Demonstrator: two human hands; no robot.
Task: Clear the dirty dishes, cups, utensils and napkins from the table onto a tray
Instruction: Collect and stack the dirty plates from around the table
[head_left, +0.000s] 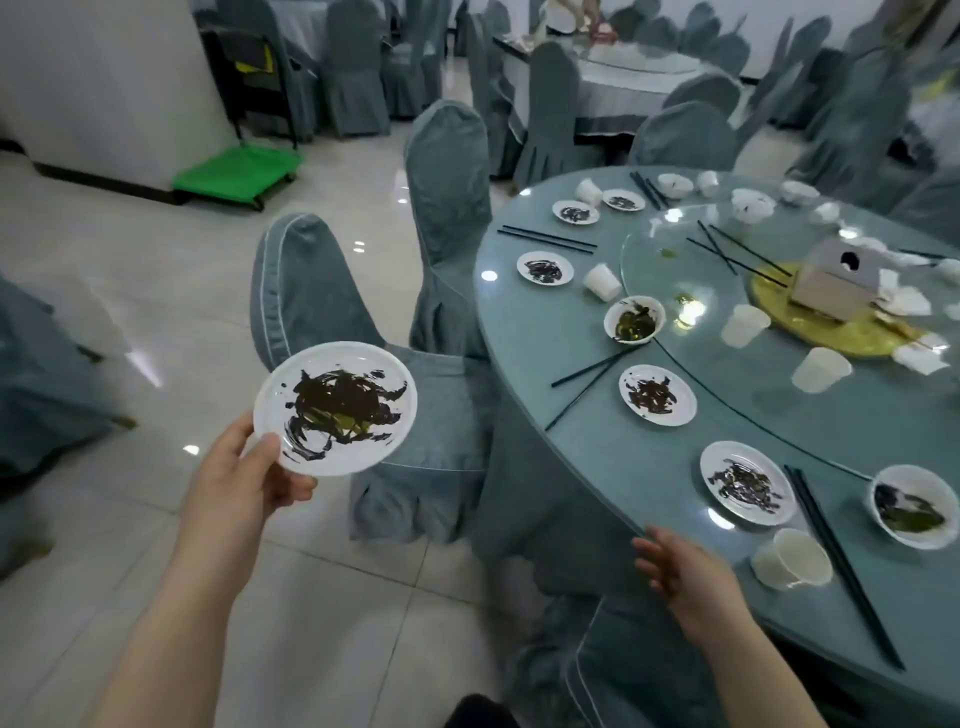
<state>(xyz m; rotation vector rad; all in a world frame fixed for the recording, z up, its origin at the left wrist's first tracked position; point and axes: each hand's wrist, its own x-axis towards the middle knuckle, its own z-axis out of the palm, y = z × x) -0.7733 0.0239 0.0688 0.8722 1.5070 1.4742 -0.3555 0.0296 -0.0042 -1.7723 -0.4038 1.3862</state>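
My left hand (244, 470) pinches the rim of a white plate (335, 408) smeared with dark sauce, held out over a chair, left of the table. My right hand (675, 566) hovers open at the near edge of the round blue-grey table (524, 332), holding nothing. Near that hand lie a dirty plate (747, 483), a white cup (792, 558), black chopsticks (841, 566) and a soiled bowl (914, 505). Further along the rim are another plate (657, 395), a bowl with green residue (634, 319) and several more plates, cups and chopsticks. No tray is in view.
Grey-covered chairs (447, 208) crowd the table's left side. A glass turntable (779, 312) carries a tissue box (836, 278) on a gold mat, with crumpled napkins (906, 301) beside it. A green trolley (239, 169) stands by the wall. Another laid table stands behind.
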